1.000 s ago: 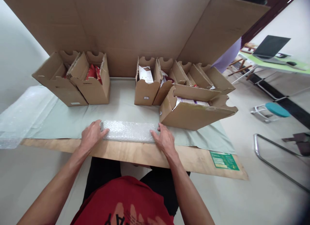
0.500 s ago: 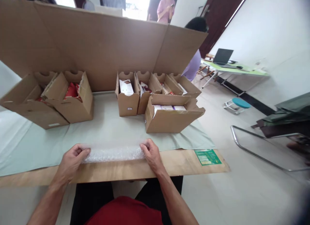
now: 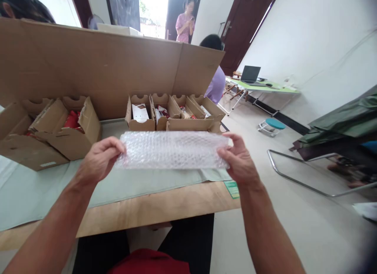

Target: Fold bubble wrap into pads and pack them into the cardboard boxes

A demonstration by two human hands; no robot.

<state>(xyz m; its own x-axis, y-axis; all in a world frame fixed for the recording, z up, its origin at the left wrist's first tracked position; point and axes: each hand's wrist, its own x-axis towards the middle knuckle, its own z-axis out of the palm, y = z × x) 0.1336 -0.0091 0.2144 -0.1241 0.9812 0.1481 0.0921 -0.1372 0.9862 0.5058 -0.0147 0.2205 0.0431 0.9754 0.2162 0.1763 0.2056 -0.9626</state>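
A long flat strip of clear bubble wrap (image 3: 173, 150) is stretched level between my two hands, raised above the table. My left hand (image 3: 103, 156) pinches its left end, fingers closed. At the right end, my right hand (image 3: 237, 158) grips it between thumb and fingers. The strip hides most of a cardboard bin (image 3: 191, 125) behind it. Below lies a pale green cloth (image 3: 141, 183) over a wooden table top (image 3: 159, 205).
Cardboard bins (image 3: 67, 136) with red packets stand at left. Several more bins (image 3: 141, 111) with packages stand further back, before a tall cardboard panel (image 3: 118, 65). A green card (image 3: 232, 189) lies near the right corner. People are beyond the panel.
Both hands have lifted the bubble wrap up off the table's front edge and moved further apart, with the strip now held nearer my view. The head view has shifted right.
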